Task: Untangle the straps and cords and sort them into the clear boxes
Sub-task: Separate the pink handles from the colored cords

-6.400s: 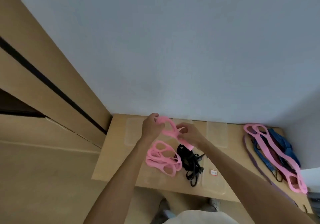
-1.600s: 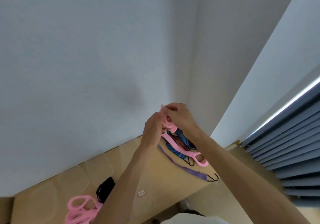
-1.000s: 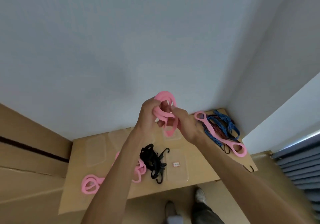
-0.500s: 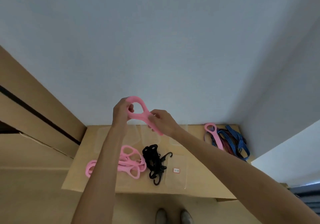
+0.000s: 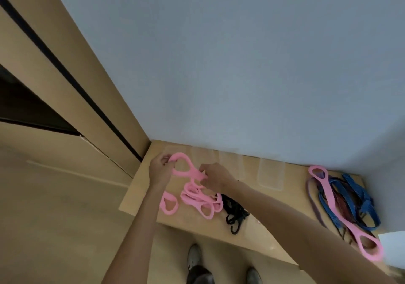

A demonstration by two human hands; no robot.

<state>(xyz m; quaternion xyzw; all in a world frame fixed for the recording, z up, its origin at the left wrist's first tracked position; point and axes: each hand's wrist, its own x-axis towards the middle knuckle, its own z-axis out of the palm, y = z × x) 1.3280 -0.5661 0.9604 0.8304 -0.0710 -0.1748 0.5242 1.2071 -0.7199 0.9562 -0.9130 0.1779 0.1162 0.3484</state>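
Observation:
My left hand (image 5: pixel 159 170) and my right hand (image 5: pixel 215 176) both grip a folded pink strap (image 5: pixel 188 170), held low over the left part of the wooden table (image 5: pixel 280 209). Right under it lies a heap of pink straps (image 5: pixel 197 200), with a bundle of black cords (image 5: pixel 234 212) beside it on the right. At the table's right end one long pink strap (image 5: pixel 335 204) lies across a tangle of blue, red and purple cords (image 5: pixel 355 200). Several clear boxes (image 5: pixel 270 175) stand in a row along the wall; what they hold cannot be made out.
A grey wall runs behind the table. A tan cabinet (image 5: pixel 65 99) with a dark gap stands on the left, close to the table's corner. My shoes (image 5: pixel 194 259) show on the floor below the table's near edge.
I carried a pink strap from the right-hand tangle over to the left, folding it on the way. It has come down from chest height to just above the pink heap.

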